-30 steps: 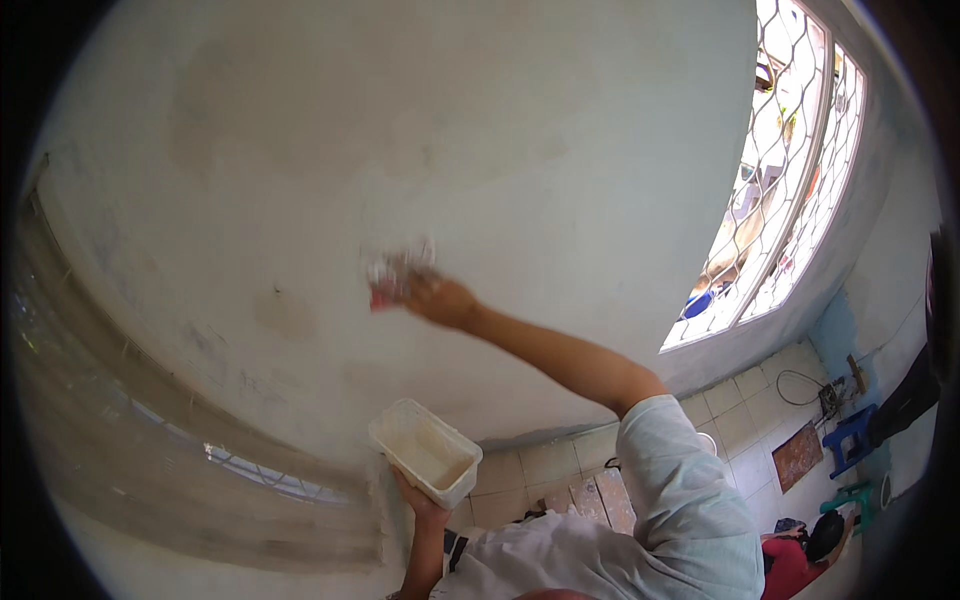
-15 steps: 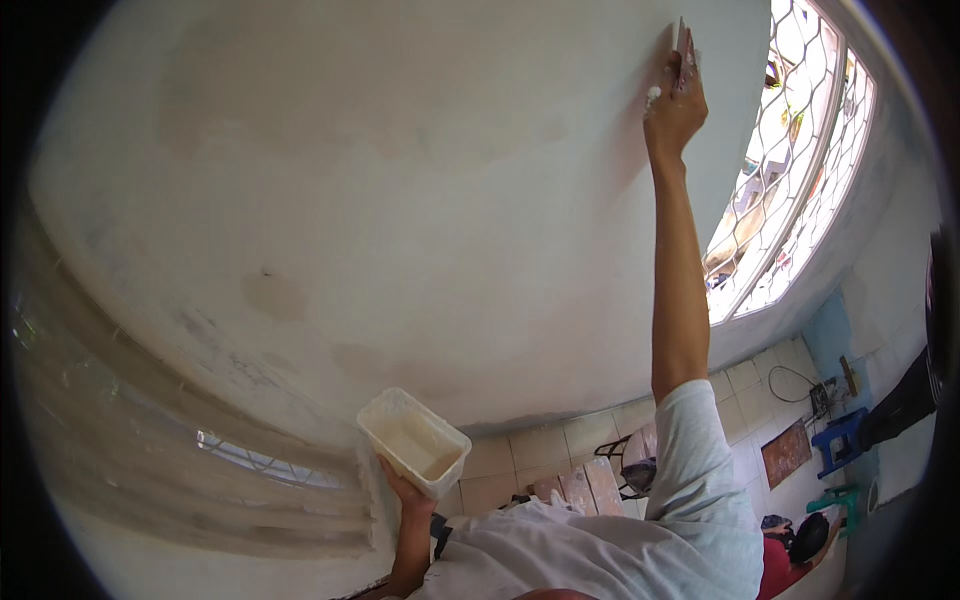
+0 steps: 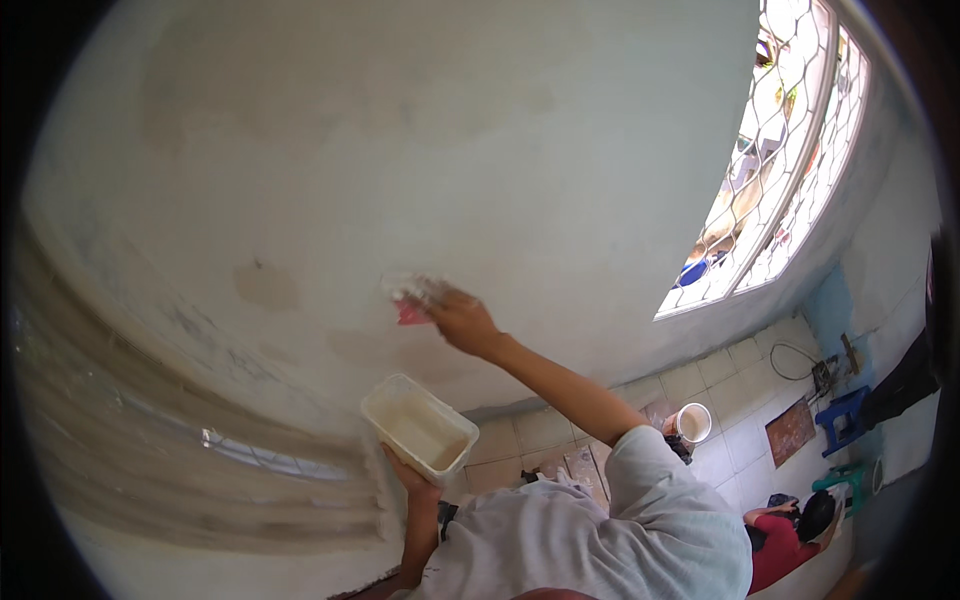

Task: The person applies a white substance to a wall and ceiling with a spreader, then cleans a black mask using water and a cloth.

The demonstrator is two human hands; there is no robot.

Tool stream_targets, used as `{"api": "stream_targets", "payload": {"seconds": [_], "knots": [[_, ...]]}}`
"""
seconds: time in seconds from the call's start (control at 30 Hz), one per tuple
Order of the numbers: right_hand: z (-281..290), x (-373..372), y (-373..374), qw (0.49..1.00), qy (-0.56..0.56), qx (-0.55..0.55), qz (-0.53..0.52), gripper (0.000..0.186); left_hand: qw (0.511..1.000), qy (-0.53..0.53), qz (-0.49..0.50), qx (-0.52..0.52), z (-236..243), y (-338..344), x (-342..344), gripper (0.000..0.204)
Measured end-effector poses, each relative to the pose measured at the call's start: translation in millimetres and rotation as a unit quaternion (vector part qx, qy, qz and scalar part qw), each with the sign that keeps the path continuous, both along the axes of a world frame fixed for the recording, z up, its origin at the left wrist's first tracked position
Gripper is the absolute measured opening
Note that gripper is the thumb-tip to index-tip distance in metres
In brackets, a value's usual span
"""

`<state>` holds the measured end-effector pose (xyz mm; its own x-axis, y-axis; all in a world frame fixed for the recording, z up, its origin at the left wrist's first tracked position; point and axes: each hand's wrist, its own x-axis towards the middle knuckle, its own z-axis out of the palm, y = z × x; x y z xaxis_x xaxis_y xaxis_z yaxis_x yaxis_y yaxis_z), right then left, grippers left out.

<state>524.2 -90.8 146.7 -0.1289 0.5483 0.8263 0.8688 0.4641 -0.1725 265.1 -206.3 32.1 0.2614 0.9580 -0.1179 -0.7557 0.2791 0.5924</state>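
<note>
In my left hand [image 3: 412,480] is a whitish rectangular plastic tub [image 3: 424,432], gripped from below and tilted so that its inside shows. Pale residue coats the tub's walls. My right hand [image 3: 464,320] is closed round a pink putty scraper [image 3: 411,312], in front of the wall and above the tub. White paste clings to the scraper and the fingers; motion smears both. Whether the scraper touches the wall [image 3: 420,190] cannot be made out. The wall is pale, with several darker beige patches.
A barred window [image 3: 780,170] is at the right. Beyond my right arm a white bucket [image 3: 692,424] stands on the tiled floor [image 3: 735,440]. A person in red [image 3: 785,548] is low at the right, near a green stool [image 3: 852,482] and a blue stool [image 3: 845,418]. Sheer curtain [image 3: 150,440] hangs left.
My right hand has come down and left from high beside the window, bringing the scraper above the tub. The tub has barely shifted. The bucket now shows beyond my arm.
</note>
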Motion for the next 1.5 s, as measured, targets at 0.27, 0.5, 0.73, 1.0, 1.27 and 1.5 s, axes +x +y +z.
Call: {"api": "stream_targets", "payload": {"seconds": [0.27,0.5,0.73,1.0,1.27,1.5], "knots": [[99,26,-122,0.984,0.009,0.175,-0.034,0.054,0.999,-0.008,-0.046,-0.023,17,11,11,0.073],[55,37,-138,0.99,0.088,0.109,-0.005,0.048,0.997,0.011,-0.057,-0.057,7,12,20,0.076],[159,177,-92,0.877,0.284,0.354,-0.157,0.048,0.998,0.04,-0.051,-0.01,-5,0,4,0.075],[111,101,56,0.941,0.043,0.196,-0.271,0.062,0.998,0.039,-0.027,-0.031,3,-16,3,0.073],[6,-5,-27,0.974,0.02,-0.172,0.143,0.057,0.996,0.072,0.046,0.011,-1,-17,-25,0.072],[190,155,-46,0.835,0.272,0.447,-0.173,0.044,0.997,0.035,0.069,-0.008,-4,-37,-56,0.074]]}}
